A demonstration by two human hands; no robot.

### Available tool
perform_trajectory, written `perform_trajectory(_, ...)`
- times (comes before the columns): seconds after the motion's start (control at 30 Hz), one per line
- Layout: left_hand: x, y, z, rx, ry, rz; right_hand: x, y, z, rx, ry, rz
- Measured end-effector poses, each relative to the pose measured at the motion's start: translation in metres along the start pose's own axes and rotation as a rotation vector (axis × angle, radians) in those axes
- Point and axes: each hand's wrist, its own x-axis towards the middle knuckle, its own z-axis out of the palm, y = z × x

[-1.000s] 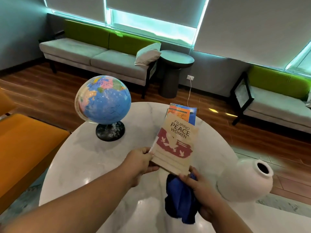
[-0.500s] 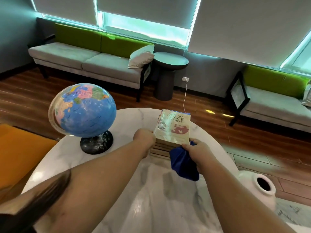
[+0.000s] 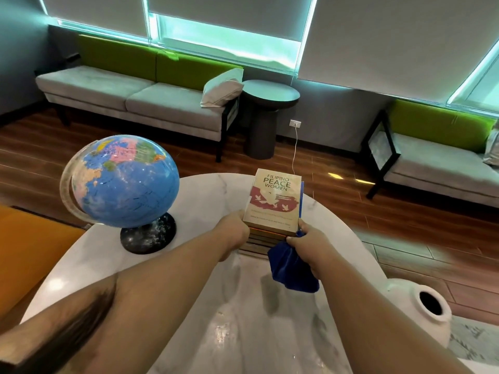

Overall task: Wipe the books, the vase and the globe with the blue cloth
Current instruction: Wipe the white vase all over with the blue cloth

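A stack of books stands at the far side of the round marble table, topped by the cream "Filipino Peace Women" book. My left hand holds the stack's near left corner. My right hand holds the near right corner, and the blue cloth hangs from that hand. A blue globe on a black base stands at the left of the table. The white vase sits at the table's right edge, partly behind my right forearm.
An orange chair stands close to the table's left side. Beyond the table lie a wooden floor, a grey-and-green sofa, a dark round side table and a second sofa at the right.
The cream book, held up above the table a second ago, now lies flat on top of the stack. Both hands moved forward with it and now hold the stack's near corners.
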Motion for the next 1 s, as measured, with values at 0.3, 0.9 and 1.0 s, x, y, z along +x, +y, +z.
perform_trajectory(0.3,-0.026,0.01,-0.002,0.062,0.076,0.035,-0.018,0.012,0.0,0.073,0.16,0.015)
perform_trajectory(0.9,-0.18,-0.065,0.015,-0.09,-0.261,0.072,-0.17,0.079,0.022,0.798,-0.078,0.168)
perform_trajectory(1.0,-0.189,-0.063,0.012,-0.115,-0.265,0.126,-0.187,0.095,0.014,0.694,-0.036,0.117)
